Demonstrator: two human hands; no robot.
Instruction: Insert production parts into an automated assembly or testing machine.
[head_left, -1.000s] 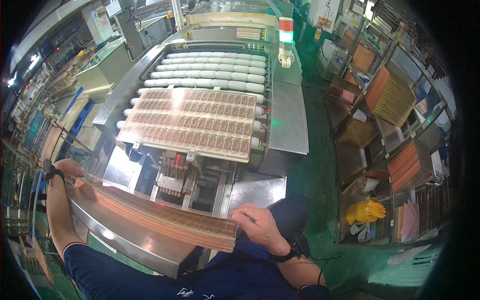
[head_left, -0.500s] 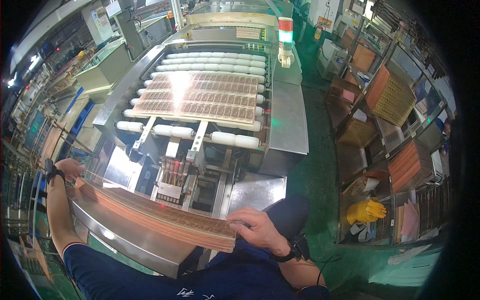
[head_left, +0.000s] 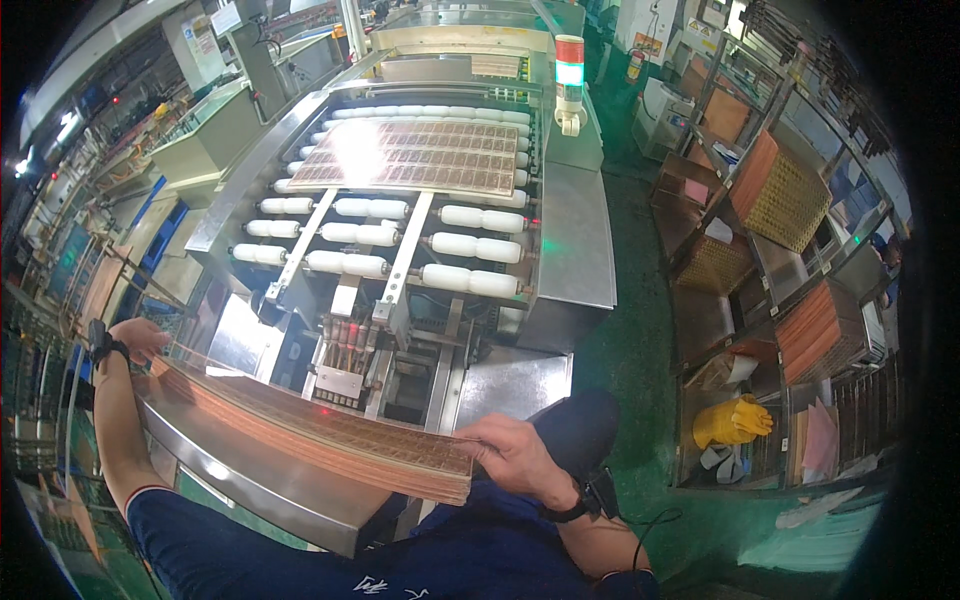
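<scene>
A stack of thin copper-coloured circuit board panels (head_left: 310, 430) stands on edge-aligned piles across a metal ledge (head_left: 250, 480) in front of me. At its right end my right hand (head_left: 515, 455) pinches the corner of the top circuit board panel (head_left: 390, 437) between thumb and fingers. My left hand (head_left: 140, 338) is at the far left end, its fingers curled at the same panel's edge; their tips are partly hidden. Beyond the stack, another circuit board panel (head_left: 430, 160) lies flat on white conveyor rollers (head_left: 480, 247).
Two metal arms (head_left: 400, 250) reach between the near rollers. A signal tower (head_left: 570, 85) stands on the machine's right side. To the right, a rack (head_left: 780, 285) holds stacked panels and yellow gloves (head_left: 733, 422) above a green floor (head_left: 630, 340).
The panel on the rollers has travelled away from me, uncovering more near rollers. My right fingers have closed in on the top panel's corner; my left hand has barely moved.
</scene>
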